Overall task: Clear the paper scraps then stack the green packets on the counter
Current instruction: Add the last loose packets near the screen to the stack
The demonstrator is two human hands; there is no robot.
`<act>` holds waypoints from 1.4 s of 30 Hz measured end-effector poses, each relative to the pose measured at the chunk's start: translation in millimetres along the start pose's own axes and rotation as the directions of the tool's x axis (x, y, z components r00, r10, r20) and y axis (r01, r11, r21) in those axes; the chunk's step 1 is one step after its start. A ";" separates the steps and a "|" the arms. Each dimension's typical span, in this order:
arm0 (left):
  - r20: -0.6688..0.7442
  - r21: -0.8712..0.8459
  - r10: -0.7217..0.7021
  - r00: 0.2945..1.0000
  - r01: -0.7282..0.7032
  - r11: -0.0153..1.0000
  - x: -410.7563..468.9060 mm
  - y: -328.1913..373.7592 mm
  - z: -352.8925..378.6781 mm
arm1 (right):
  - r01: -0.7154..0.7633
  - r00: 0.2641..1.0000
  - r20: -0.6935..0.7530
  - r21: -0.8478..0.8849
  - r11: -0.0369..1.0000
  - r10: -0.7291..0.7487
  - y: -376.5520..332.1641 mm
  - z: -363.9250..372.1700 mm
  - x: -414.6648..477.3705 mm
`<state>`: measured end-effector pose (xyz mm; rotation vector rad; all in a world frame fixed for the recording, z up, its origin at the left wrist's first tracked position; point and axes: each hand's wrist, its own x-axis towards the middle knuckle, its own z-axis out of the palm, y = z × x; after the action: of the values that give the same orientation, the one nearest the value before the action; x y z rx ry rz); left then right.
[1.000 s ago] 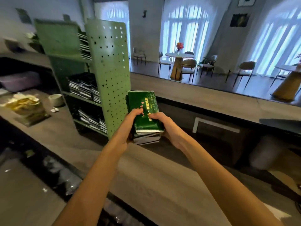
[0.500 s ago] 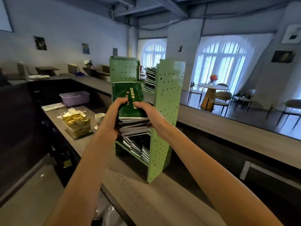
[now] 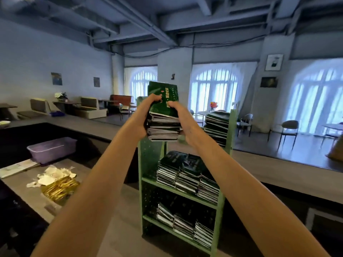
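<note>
Both my hands hold up a thick stack of green packets (image 3: 163, 112) at the level of the top of a green perforated metal shelf unit (image 3: 148, 160) on the counter. My left hand (image 3: 146, 115) grips its left side, thumb on the top packet. My right hand (image 3: 182, 121) grips the right side, thumb on top too. More green packets lie piled on the top shelf (image 3: 216, 125), the middle shelf (image 3: 187, 173) and the bottom shelf (image 3: 185, 223). White paper scraps (image 3: 52, 176) lie on a pile of gold packets (image 3: 59, 190) at the left of the counter.
The grey counter (image 3: 118, 210) runs from lower left toward the shelf unit. A purple plastic tub (image 3: 52, 149) and a flat paper sheet (image 3: 16, 167) lie behind the scraps. A higher bar ledge (image 3: 278, 175) runs behind, with chairs and tables beyond.
My hands have lifted the stack of green packets from counter level up to the top of the shelf unit. My view has tilted upward with it.
</note>
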<state>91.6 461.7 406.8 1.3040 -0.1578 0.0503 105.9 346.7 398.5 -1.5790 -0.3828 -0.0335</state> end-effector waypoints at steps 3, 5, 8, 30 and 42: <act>0.063 0.029 -0.058 0.996 0.056 0.998 32.6 11.1 -6.0 | -0.018 0.992 -0.123 0.019 1.000 0.021 -3.7 2.9 23.1; 0.107 0.049 -0.098 0.990 0.093 0.994 51.8 13.9 -6.0 | -0.051 0.980 -0.188 0.035 0.998 0.056 -5.6 1.4 34.7; 0.161 0.056 -0.174 0.971 0.167 0.984 76.4 9.2 -5.3 | -0.141 0.959 -0.237 0.074 0.987 0.154 -3.1 -3.0 50.2; 0.223 0.112 -0.256 0.941 0.236 0.965 125.1 -27.3 8.3 | -0.121 0.829 -0.500 -0.595 0.794 -0.249 15.2 -28.9 25.0; 0.205 0.148 -0.327 0.922 0.301 0.942 124.3 -31.3 30.6 | -0.227 0.791 -0.541 -0.692 0.685 -0.285 34.1 -62.1 -2.0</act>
<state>215.7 417.5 402.6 1.4344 -0.1400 -0.3717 126.3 285.9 368.4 -2.2390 0.1775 -0.8221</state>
